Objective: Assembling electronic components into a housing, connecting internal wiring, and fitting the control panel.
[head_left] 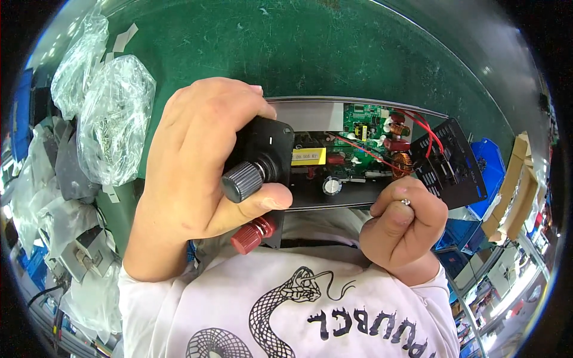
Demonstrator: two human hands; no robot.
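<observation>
My left hand (191, 173) grips the black end panel (265, 146) of an open electronic unit, with the thumb under a black ribbed terminal knob (242, 181). A red terminal knob (250, 234) sticks out just below. The unit's green circuit board (364, 134) with copper coils and red wires lies in a metal chassis (310, 113) held over a green mat. A black vented end panel (450, 164) hangs at the right end. My right hand (403, 230) is closed by the chassis's near edge, pinching a small silver screw (405, 202) between thumb and forefinger.
Clear plastic bags of small metal parts (113, 119) lie at the left on the green mat (298, 48). Grey wrapped parts (65, 197) pile up at the far left. Blue bins (489, 164) and cardboard boxes (513, 185) stand at the right.
</observation>
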